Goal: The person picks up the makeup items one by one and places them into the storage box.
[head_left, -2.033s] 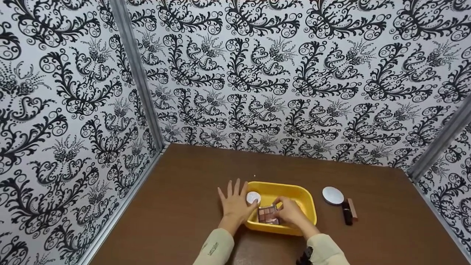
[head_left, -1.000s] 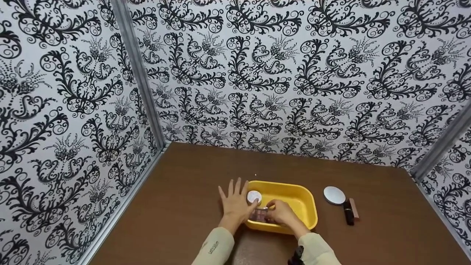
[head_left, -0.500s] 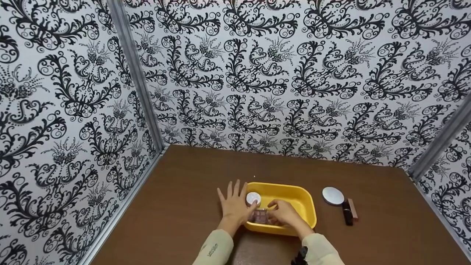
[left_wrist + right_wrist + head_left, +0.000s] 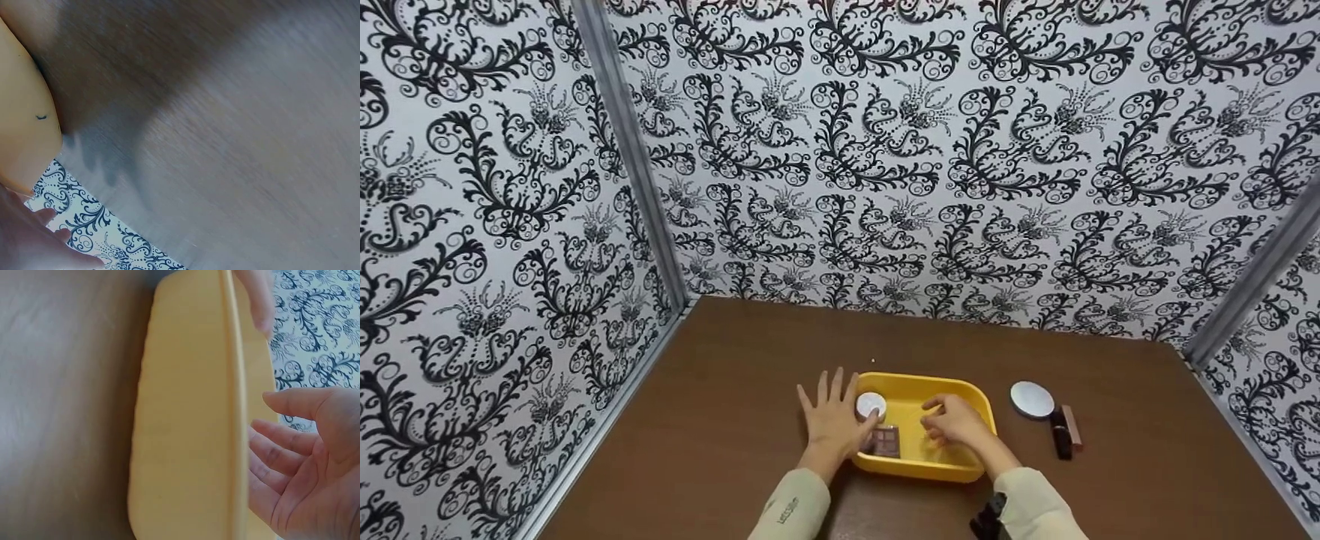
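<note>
A yellow tub point(image 4: 915, 471) stands on the brown table, its outer wall filling the middle of the right wrist view. In its near left corner lies an eyeshadow palette point(image 4: 887, 441), with a round white compact point(image 4: 871, 406) behind it. My left hand point(image 4: 834, 426) rests on the tub's left rim, fingers spread and straight, thumb reaching inside over the palette's edge. Over the tub's right half is my right hand point(image 4: 956, 421), fingers loosely bent and holding nothing; the right wrist view shows thumb and fingertips point(image 4: 270, 398) apart.
To the tub's right lie a round silver compact point(image 4: 1032, 400), a black lipstick tube point(image 4: 1061, 436) and a slim pink box point(image 4: 1072, 427) side by side on the table point(image 4: 720, 420). Patterned walls point(image 4: 877, 150) enclose the table at the back and sides.
My right hand has lowered the palette into the tub's near left corner, let go of it and drawn back to the right. My left hand has stayed on the rim.
</note>
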`<state>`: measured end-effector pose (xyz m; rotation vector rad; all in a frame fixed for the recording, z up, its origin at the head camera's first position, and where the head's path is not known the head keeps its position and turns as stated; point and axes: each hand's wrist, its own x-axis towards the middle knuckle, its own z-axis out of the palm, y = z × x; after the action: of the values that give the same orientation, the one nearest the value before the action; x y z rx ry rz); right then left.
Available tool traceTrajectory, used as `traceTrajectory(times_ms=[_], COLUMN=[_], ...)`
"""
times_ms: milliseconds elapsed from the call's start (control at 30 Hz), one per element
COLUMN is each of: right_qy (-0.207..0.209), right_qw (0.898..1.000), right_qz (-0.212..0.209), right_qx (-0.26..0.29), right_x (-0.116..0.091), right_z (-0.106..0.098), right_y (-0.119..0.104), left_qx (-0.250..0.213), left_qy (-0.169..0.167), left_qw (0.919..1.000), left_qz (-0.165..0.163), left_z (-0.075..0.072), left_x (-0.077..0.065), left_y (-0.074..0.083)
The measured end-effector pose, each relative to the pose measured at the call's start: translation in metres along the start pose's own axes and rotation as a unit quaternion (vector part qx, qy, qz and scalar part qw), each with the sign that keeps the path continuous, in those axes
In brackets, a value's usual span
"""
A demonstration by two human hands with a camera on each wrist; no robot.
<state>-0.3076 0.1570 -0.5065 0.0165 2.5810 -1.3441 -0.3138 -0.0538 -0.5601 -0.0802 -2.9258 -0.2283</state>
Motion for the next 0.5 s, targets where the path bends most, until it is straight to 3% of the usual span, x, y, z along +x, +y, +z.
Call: traceTrajectory(times_ms=[500], right_qy=[0.027], right_qw=[0.998], right_qz=[-0.043], right_qx=[-0.033], right_x=[0.008], right_z=[-0.056], right_y=[0.007], left_qx=[-0.008], left_qy=[0.003], left_qw=[1.0], left_qz=[0.001], left_z=[-0.002], left_x=[0.0], left_y=[0.0])
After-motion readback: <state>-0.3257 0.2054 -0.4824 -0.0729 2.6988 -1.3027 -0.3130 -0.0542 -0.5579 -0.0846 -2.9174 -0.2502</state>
